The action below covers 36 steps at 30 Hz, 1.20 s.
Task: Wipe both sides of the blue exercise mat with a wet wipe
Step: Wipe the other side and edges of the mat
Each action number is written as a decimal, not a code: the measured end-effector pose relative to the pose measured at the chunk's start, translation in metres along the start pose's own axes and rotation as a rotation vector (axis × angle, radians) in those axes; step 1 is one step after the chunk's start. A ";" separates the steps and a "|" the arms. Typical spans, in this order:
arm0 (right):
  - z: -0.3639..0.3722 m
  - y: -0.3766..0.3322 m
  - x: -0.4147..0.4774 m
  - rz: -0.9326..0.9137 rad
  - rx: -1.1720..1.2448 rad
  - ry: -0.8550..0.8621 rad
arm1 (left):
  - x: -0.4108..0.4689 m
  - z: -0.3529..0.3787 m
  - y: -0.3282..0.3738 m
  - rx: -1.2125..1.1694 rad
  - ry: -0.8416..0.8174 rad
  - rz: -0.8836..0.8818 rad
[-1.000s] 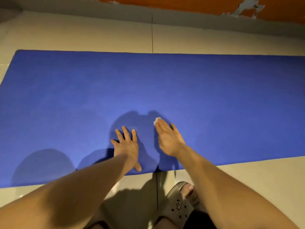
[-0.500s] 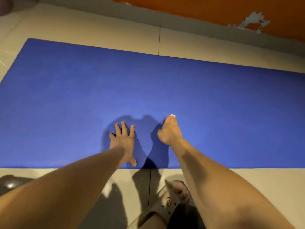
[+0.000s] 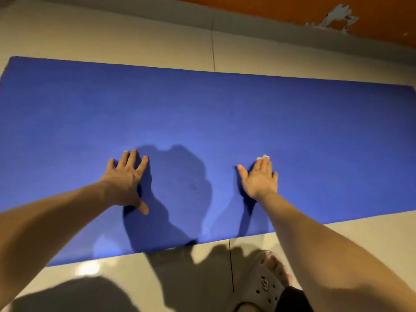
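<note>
The blue exercise mat (image 3: 225, 113) lies flat on the tiled floor and fills most of the view. My left hand (image 3: 126, 179) rests flat on the mat near its front edge, fingers spread. My right hand (image 3: 258, 176) lies flat on the mat further right, fingers straight, pressing a white wet wipe (image 3: 263, 157) under them. Only a small corner of the wipe shows past the fingertips.
Beige floor tiles (image 3: 135, 41) surround the mat. A grey skirting and an orange wall with peeled paint (image 3: 337, 14) run along the back. My foot in a grey clog (image 3: 263, 282) stands on the tiles just in front of the mat.
My right hand has slid to the right across the mat with the wipe under it, so the two hands are now far apart. The left hand stays planted.
</note>
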State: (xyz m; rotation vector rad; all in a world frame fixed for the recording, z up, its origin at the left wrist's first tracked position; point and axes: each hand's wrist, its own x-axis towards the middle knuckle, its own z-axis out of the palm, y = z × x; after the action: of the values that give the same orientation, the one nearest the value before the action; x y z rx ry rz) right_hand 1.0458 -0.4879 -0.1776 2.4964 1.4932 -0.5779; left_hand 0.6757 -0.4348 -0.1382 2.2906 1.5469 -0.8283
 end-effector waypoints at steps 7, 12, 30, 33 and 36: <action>0.024 -0.107 -0.038 -0.338 0.060 0.079 | 0.009 0.005 0.006 0.048 -0.040 -0.029; 0.013 -0.064 -0.017 -0.450 -0.084 0.093 | 0.010 -0.001 0.012 0.028 -0.084 -0.040; 0.032 -0.133 -0.044 -0.579 -0.089 0.076 | 0.016 -0.006 0.022 0.074 -0.174 -0.094; 0.021 -0.078 -0.020 -0.402 -0.065 0.143 | 0.017 -0.005 0.021 0.079 -0.173 -0.102; 0.011 -0.032 -0.011 -0.103 -0.071 0.093 | 0.018 -0.001 0.018 0.068 -0.141 -0.096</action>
State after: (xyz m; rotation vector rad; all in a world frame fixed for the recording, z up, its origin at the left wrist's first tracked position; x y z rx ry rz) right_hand 1.0110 -0.4853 -0.1815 2.4350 1.6542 -0.4213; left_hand 0.6973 -0.4280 -0.1496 2.1656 1.5995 -1.0582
